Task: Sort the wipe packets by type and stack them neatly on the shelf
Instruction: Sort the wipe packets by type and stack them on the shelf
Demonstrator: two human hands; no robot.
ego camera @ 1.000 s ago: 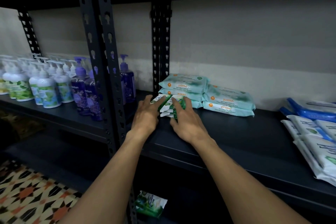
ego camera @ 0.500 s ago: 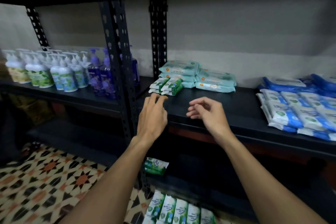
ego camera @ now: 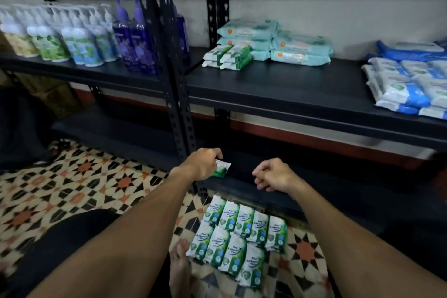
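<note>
The left forearm (ego camera: 135, 220) and the right forearm (ego camera: 338, 220) are bare up to the bottom edge of the frame. The left hand (ego camera: 202, 164) and the right hand (ego camera: 273, 174) are bare too. At lower left a plain dark cloth garment (ego camera: 72, 244) covers the leg. At bottom centre is a bare foot (ego camera: 180, 266).

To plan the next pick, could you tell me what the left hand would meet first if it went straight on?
The left hand would meet the green-and-white wipe packet on the lower shelf, which it seems to be touching.
</note>
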